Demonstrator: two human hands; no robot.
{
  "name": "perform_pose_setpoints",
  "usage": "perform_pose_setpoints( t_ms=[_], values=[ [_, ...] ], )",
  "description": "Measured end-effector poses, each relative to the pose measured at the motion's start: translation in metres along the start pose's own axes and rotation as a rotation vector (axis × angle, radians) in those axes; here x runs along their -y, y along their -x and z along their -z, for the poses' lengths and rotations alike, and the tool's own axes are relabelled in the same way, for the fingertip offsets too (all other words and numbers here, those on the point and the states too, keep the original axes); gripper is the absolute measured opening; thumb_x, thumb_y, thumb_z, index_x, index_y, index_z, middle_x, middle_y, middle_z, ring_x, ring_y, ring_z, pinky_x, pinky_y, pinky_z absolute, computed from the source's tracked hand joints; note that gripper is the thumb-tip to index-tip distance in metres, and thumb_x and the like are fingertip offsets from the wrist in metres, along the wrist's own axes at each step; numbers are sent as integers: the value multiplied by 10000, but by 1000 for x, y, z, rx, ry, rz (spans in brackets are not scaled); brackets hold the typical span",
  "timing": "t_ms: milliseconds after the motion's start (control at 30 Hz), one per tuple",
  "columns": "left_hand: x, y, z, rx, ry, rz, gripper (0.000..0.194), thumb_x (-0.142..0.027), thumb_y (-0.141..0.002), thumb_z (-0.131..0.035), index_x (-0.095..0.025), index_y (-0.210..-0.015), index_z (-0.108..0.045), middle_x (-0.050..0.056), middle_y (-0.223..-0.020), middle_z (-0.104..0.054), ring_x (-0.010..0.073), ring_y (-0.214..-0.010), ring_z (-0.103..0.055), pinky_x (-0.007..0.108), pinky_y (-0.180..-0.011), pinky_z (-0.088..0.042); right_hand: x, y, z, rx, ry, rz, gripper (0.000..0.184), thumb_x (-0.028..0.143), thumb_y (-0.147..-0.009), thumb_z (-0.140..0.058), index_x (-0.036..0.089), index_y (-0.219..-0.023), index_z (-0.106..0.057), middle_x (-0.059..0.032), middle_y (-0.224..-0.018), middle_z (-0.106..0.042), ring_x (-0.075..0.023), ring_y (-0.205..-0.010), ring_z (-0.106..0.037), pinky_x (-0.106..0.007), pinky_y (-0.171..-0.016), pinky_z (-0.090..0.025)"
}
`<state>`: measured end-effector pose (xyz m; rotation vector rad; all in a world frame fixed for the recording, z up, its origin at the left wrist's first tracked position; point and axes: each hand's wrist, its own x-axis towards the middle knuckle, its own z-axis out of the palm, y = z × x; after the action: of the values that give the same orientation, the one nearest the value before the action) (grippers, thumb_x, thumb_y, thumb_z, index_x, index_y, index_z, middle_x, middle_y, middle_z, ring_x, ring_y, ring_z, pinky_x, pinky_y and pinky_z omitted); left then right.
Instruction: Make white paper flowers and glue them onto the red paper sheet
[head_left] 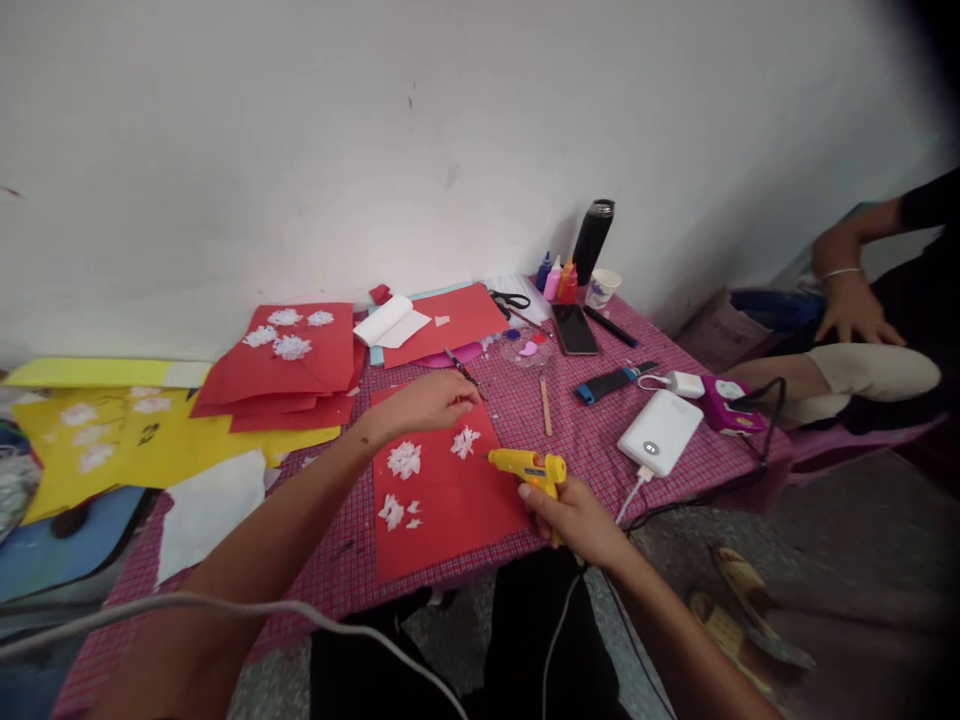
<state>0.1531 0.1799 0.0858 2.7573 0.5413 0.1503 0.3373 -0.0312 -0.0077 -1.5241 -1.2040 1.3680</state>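
A yellow glue gun (529,465) is gripped in my right hand (581,520), its nozzle pointing left, close to a white paper flower (465,441). Just above that flower, over the upper part of a red paper sheet (450,520), is my left hand (429,402). Its fingers are curled together; whatever they pinch, if anything, is too small to make out. Two more white paper flowers, one (404,459) in the upper left of the sheet and one (391,512) lower down, lie on the red paper. Small loose white petals (413,515) rest beside the lower one.
Red sheets with white flowers (291,347) and yellow paper (172,435) lie left. Behind are a white paper roll (386,322), scissors (510,300), paint bottles (559,280) and a black flask (594,240). A power bank (660,432) stands right; another person's hand (859,308) rests beyond.
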Motion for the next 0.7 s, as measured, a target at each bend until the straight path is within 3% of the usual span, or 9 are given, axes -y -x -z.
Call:
perform_pose_setpoints(
  t_ms=[133,300,400,467,567,700],
  values=[
    [5,31,-2,-90,1,73,284,-161,-922,-447,-192,-1028,-708,49,-1018,-725,173,-934,-639,295,-840,-473,-1,0,1,-16,-8,-9,493,618,-895,-527,198,-638,-546,31,-460,-526,-108,-392,-495,-217,-400,-376],
    [6,110,-10,-208,72,222,269,-152,-893,-457,-188,-1008,-697,38,-967,-739,155,-887,-659,273,-814,-486,-5,-1,1,-39,-32,-26,474,629,-880,-549,186,-714,-579,35,-460,-532,-121,-389,-500,-233,-400,-379],
    [2,156,-23,-243,68,394,272,-120,-858,-446,-198,-929,-697,20,-889,-724,147,-827,-655,264,-769,-488,-8,-2,1,-58,-57,-49,459,622,-871,-572,182,-741,-585,35,-470,-544,-123,-392,-505,-235,-400,-385],
    [-1,178,-35,-229,84,438,279,-106,-847,-438,-201,-922,-689,15,-899,-724,152,-836,-655,272,-783,-489,-9,-2,0,-82,-64,-61,453,619,-865,-585,181,-750,-586,39,-464,-538,-120,-389,-498,-232,-396,-380],
    [-7,193,-50,-230,124,482,283,-131,-886,-433,-208,-1023,-668,28,-1004,-724,165,-916,-657,287,-834,-494,-6,-2,-2,-96,-53,-66,456,619,-863,-588,179,-745,-587,36,-461,-538,-113,-386,-488,-230,-395,-374],
    [-22,188,-56,-208,135,379,296,-180,-939,-438,-201,-1157,-637,67,-1043,-680,179,-962,-625,301,-863,-485,1,-1,-3,-98,-26,-62,467,630,-851,-586,181,-723,-584,28,-460,-544,-114,-381,-488,-233,-395,-370]
  ],
)
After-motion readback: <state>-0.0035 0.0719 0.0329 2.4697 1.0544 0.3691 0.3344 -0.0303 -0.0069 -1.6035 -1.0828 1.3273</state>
